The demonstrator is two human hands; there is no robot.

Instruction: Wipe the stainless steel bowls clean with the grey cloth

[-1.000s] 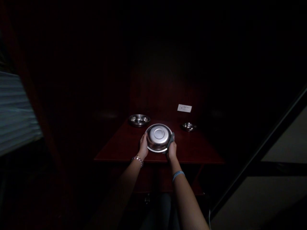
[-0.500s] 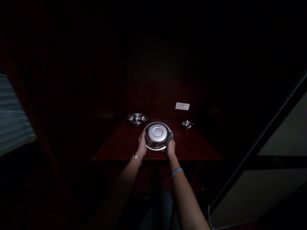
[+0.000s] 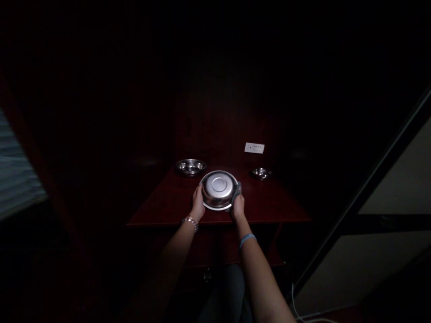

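Standing nearby, I see a dark red table [image 3: 276, 207], and over its front part an upturned steel basin [image 3: 219, 184]; whether it touches the table I cannot tell. A 2nd basin [image 3: 191, 168] sits back left, a small dish [image 3: 261, 173] back right. The left hand [image 3: 198, 205] clamps the rim, some fingers hidden; the right hand [image 3: 239, 207] clamps a grey cloth [image 3: 239, 188] against the opposite side. To my eye, a firm left grip and even cloth pressure suit this best.
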